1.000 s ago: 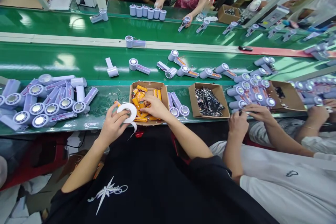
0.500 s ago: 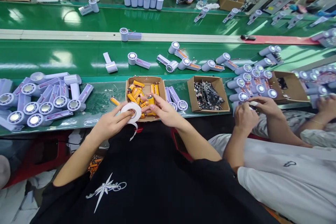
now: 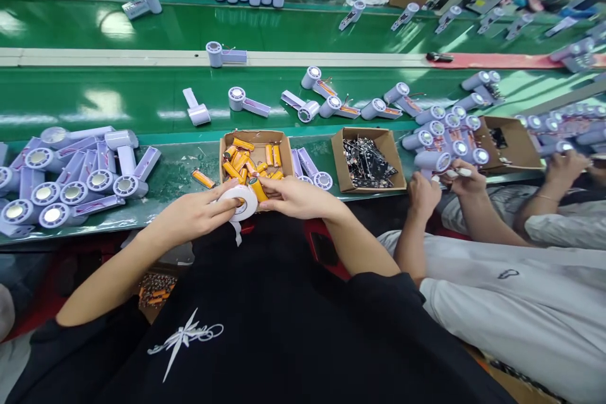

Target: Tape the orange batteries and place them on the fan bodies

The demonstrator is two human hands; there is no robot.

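Observation:
My left hand [image 3: 206,207] is closed on a roll of white tape [image 3: 248,207], fingers through its core, with a loose strip dangling below. My right hand [image 3: 300,197] pinches an orange cylindrical battery [image 3: 257,189], which is right beside the roll; whether they touch I cannot tell. Both hands are at the near edge of a cardboard box [image 3: 287,158] that holds many more orange batteries. One loose battery [image 3: 203,178] lies on the bench to the left of that box. Two lilac fan housings [image 3: 312,170] lie against its right side.
Lilac fan housings [image 3: 101,181] are heaped at the left. A box of black circuit boards [image 3: 369,161] stands to the right. More housings lie on the green conveyor [image 3: 156,98]. A co-worker's hands [image 3: 423,192] hold a housing at the right; another person sits across.
My right hand has brought the battery down and left, from over the box to beside the tape roll. The whole view has shifted slightly. The co-worker at the right has raised a housing.

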